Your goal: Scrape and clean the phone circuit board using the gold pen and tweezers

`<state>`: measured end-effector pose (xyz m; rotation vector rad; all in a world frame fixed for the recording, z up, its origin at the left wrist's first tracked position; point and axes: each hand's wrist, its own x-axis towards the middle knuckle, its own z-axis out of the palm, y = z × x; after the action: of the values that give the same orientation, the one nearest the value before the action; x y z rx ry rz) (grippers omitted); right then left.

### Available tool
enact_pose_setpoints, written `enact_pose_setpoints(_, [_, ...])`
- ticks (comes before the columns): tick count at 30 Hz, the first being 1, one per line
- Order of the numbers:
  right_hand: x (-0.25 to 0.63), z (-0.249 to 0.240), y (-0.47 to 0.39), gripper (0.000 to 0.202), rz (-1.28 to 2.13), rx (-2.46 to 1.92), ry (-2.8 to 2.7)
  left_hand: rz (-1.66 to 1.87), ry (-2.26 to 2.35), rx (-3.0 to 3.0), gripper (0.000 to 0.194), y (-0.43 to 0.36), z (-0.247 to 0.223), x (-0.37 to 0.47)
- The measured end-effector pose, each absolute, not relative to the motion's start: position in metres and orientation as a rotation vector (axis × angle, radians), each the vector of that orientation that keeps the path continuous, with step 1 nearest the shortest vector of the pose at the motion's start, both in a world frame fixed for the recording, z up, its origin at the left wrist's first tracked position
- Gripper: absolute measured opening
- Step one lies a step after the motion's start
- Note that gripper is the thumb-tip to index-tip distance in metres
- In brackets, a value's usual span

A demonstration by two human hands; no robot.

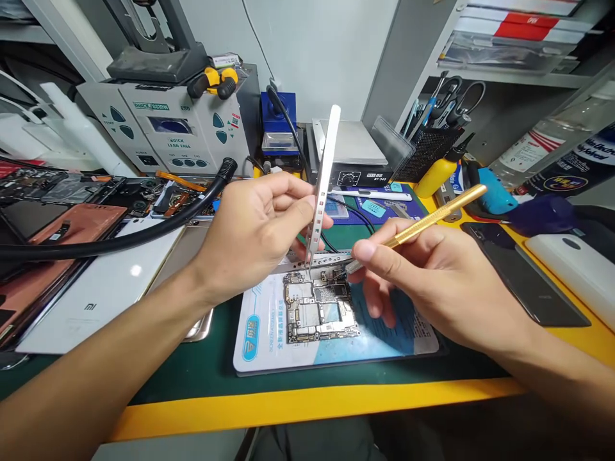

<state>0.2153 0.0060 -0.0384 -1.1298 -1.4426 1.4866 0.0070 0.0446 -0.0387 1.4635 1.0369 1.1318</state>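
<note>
A phone circuit board point(300, 314) lies on a white and blue printed pad point(269, 352) in front of me. Pinched in my left hand point(259, 230) is a pair of silver tweezers point(325, 173), held nearly upright with the tips down at the board's upper edge. My right hand point(423, 275) is closed round a gold knurled handle tool point(427, 218) like a hobby knife, slanting down to the left. Its tip is close to the board's top right; whether it touches I cannot tell. A perforated metal strip point(331, 258) lies behind the board.
Left stand a hot air station point(168, 128), its black hose point(144, 242) and several phone parts, including a white phone back point(103, 288). Behind sits a grey control box point(353, 157). To the right are a yellow bottle point(435, 176), a tool holder point(427, 150) and a dark phone point(528, 275).
</note>
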Motion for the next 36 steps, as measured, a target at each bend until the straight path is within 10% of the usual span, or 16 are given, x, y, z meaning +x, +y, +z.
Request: enact_pose_setpoints(36, [0.2,-0.039,0.008,0.031,1.17,-1.147,-1.625,1.138,1.073,1.537,0.011,0.047,-0.043,0.016])
